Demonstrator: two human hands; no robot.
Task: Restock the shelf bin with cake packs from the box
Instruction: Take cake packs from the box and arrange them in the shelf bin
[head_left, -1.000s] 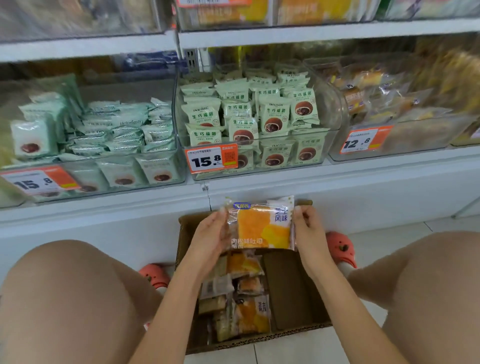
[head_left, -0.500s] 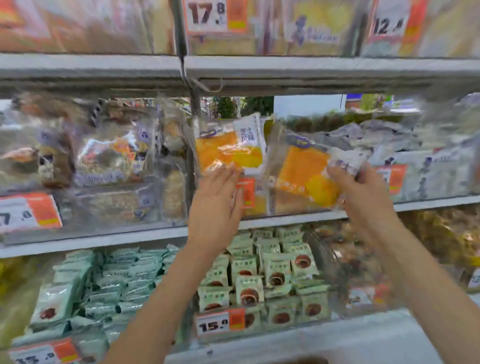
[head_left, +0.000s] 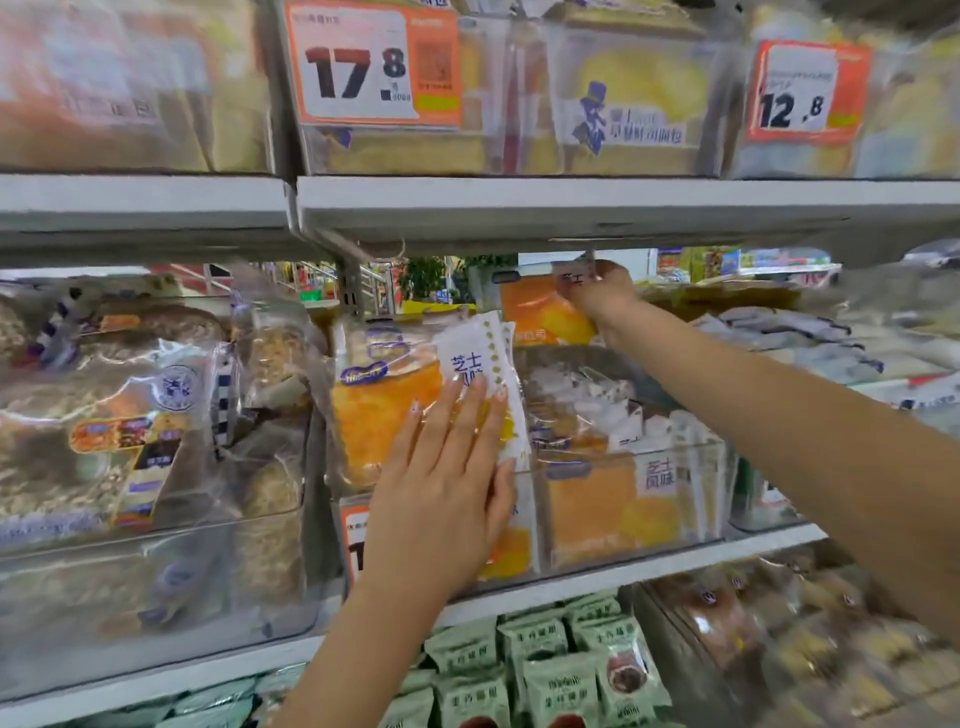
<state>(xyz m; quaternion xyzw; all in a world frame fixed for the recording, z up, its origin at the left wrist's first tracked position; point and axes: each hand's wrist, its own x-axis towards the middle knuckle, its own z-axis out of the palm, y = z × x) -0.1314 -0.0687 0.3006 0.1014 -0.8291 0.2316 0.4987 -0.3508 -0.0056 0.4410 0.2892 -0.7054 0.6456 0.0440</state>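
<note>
Orange cake pack (head_left: 395, 410) under flat left hand (head_left: 441, 488); right hand (head_left: 597, 296) apparently pinching second pack (head_left: 540, 312) above clear bin (head_left: 623, 499).

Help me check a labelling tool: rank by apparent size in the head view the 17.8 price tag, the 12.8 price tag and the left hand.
1. Left hand, though it's nearest the camera.
2. 17.8 price tag.
3. 12.8 price tag.

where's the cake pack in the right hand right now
In the head view, the right hand holds that cake pack high at the back of the clear shelf bin, just under the upper shelf, right of the left hand's pack.
</note>
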